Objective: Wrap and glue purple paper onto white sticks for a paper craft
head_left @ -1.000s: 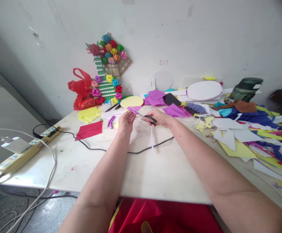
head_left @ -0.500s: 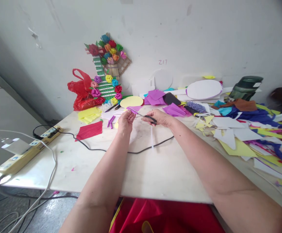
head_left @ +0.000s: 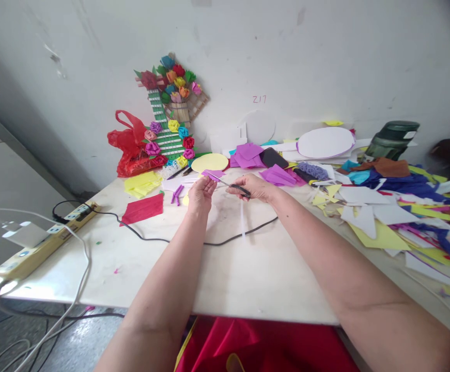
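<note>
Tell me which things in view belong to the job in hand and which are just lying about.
In the job:
scissors, in the right hand
purple piece, at the left hand
perhaps the purple rolls nearby

Apparently lying about:
green bottle
red bag
power strip
red sheet

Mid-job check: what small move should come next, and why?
Probably hold the left hand steady and make one small snip with the scissors. The right hand grips their dark handles, and their blades reach toward the purple piece at the left fingertips. Check the blade position first; it is too small to tell here.
</note>
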The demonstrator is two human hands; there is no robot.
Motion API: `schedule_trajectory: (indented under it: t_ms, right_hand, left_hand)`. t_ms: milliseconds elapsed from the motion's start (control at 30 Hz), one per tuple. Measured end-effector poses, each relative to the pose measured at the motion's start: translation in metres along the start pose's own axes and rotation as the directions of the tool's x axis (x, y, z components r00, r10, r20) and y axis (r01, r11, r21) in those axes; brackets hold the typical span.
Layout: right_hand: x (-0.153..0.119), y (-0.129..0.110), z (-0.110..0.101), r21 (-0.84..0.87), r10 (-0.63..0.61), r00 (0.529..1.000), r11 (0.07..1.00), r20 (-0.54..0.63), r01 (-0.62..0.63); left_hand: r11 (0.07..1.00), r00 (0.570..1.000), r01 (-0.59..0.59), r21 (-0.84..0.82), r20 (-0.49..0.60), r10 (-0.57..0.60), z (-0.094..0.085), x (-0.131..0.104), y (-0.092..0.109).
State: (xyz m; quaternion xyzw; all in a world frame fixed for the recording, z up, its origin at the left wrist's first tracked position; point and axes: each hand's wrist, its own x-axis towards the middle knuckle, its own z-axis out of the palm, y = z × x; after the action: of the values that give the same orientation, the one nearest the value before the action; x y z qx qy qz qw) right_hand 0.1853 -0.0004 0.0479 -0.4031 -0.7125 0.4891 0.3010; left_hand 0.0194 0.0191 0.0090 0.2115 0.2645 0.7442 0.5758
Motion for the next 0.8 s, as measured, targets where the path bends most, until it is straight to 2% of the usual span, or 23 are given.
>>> schedule_trajectory:
  t_ms: [200, 667, 800]
  right_hand:
    - [0.0016, 0.0031, -0.0016, 0.011, -0.024, 1.000, 1.000, 0.013, 0.024]
    - [-0.0006, -0.0011, 0.0002, -0.013, 0.020, 1.000, 1.000, 0.009, -0.020]
    - [-0.0003, -0.0009, 0.0009, -0.017, 0.025, 1.000, 1.000, -0.004, -0.025]
  left_hand:
    - [1.000, 1.000, 0.001, -0.008, 0.002, -0.001, 0.0005, -0.0011, -0.0002]
    - [1.000, 1.000, 0.017, 0.005, -0.002, -0.017, 0.0000, -0.0011, -0.0042]
    - [1.000, 0.999, 0.029, -0.004, 0.028, -0.028, 0.0009, -0.0024, -0.0061]
